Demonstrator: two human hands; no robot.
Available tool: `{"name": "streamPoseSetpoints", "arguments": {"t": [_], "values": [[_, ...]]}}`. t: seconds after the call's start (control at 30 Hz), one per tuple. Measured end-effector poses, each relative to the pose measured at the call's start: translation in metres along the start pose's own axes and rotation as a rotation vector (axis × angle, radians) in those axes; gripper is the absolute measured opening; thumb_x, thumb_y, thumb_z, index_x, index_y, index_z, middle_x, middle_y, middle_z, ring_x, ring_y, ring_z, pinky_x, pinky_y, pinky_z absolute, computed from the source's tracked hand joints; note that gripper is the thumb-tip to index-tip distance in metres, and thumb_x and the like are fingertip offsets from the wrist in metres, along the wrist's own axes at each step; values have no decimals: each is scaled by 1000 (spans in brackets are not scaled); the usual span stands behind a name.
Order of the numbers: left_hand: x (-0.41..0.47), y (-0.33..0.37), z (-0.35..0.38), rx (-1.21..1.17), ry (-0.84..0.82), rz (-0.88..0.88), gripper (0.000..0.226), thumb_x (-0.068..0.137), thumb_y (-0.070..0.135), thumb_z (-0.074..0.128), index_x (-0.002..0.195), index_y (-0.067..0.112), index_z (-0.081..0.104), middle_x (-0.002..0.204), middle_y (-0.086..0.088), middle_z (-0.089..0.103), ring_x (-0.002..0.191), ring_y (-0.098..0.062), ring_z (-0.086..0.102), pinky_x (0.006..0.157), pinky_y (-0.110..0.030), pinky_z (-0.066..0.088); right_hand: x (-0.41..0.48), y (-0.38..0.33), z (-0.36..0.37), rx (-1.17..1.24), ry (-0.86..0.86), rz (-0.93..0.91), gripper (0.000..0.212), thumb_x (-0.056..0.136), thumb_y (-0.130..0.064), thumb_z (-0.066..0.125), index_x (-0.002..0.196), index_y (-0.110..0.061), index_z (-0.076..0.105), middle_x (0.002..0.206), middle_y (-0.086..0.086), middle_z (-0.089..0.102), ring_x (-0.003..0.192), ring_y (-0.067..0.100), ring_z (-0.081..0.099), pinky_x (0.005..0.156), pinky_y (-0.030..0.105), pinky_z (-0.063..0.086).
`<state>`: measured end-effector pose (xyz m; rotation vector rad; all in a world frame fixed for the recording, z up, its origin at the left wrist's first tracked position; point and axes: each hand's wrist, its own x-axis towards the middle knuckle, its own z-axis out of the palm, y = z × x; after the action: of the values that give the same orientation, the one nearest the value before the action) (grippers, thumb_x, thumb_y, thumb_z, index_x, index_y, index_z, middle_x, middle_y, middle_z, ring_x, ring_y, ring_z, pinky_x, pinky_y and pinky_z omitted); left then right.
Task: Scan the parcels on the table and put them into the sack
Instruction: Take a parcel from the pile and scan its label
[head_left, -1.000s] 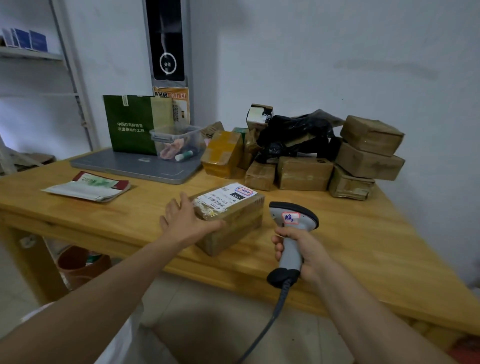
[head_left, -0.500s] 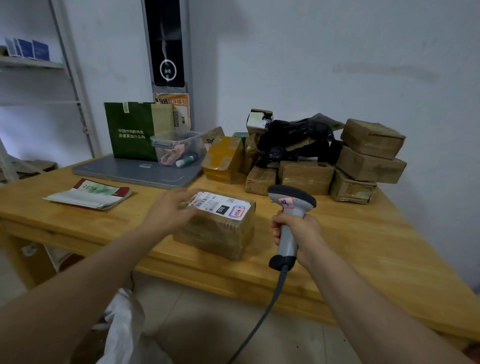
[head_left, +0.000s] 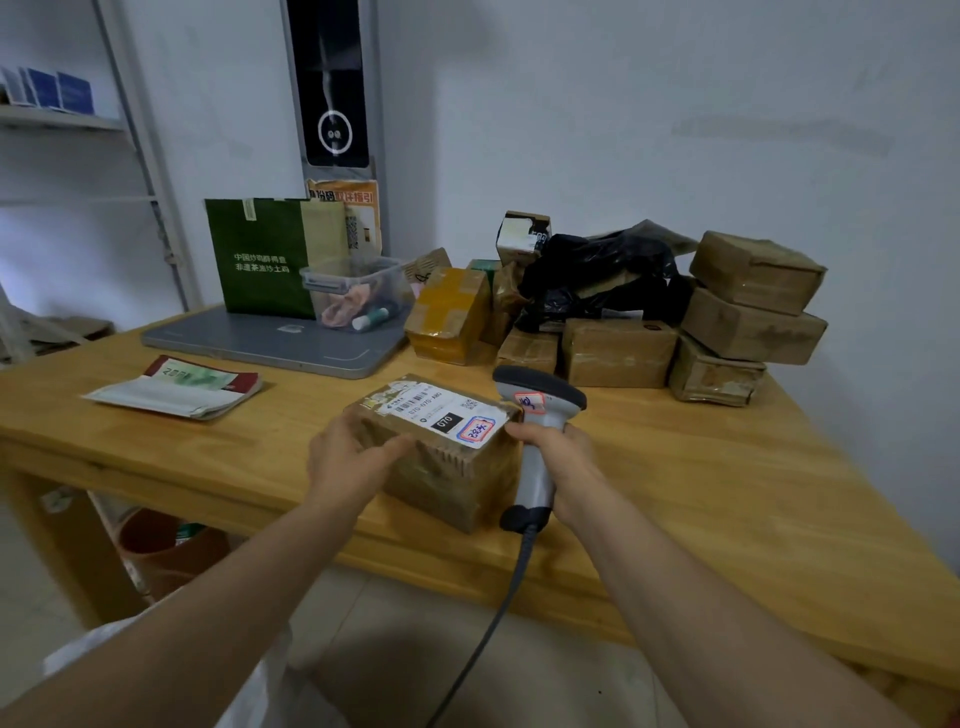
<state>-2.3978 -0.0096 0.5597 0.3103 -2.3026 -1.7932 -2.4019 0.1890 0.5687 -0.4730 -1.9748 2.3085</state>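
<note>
A brown taped parcel (head_left: 457, 467) with a white shipping label on top sits near the front edge of the wooden table (head_left: 727, 493). My left hand (head_left: 345, 460) grips the parcel's left end, thumb over its top edge. My right hand (head_left: 563, 462) holds the grey barcode scanner (head_left: 537, 415) by its handle, right beside the parcel, its head level with the label. Its cable hangs down past the table's edge. A pile of several brown parcels (head_left: 618, 351) and a black plastic bag (head_left: 602, 275) lies at the back of the table. A white sack (head_left: 130, 639) shows at the lower left, partly hidden by my left arm.
A grey laptop (head_left: 270, 340) lies at the back left, with a green paper bag (head_left: 260, 257) and a clear plastic tub (head_left: 358, 291) on it. A booklet (head_left: 176, 387) lies at the left. Under the table stands a brown bucket (head_left: 171, 551). A white wall closes the right side.
My left hand turned the parcel so the label faces the scanner and slid it toward me. My right hand brought the scanner up close against the parcel's right end.
</note>
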Motion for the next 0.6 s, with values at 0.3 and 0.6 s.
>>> {"name": "streamPoseSetpoints", "arguments": {"t": [0.3,0.6], "values": [[-13,1,-8,-332,-70,-343,50,91,30,65,131,3,52,100,-5,62,82,-16,52,81,-32,44,-15,9,36,-37,-79,-23,32,74,-22,80,100,-16,61,99,9,68,93,28,64,90,47,53],[-34,-7,-40,-381,-240,-487,52,81,37,69,127,19,53,112,-17,54,98,-35,55,67,-42,46,-43,30,42,-52,-107,-78,28,75,-17,80,95,-17,61,96,5,67,88,19,63,82,38,53]]}}
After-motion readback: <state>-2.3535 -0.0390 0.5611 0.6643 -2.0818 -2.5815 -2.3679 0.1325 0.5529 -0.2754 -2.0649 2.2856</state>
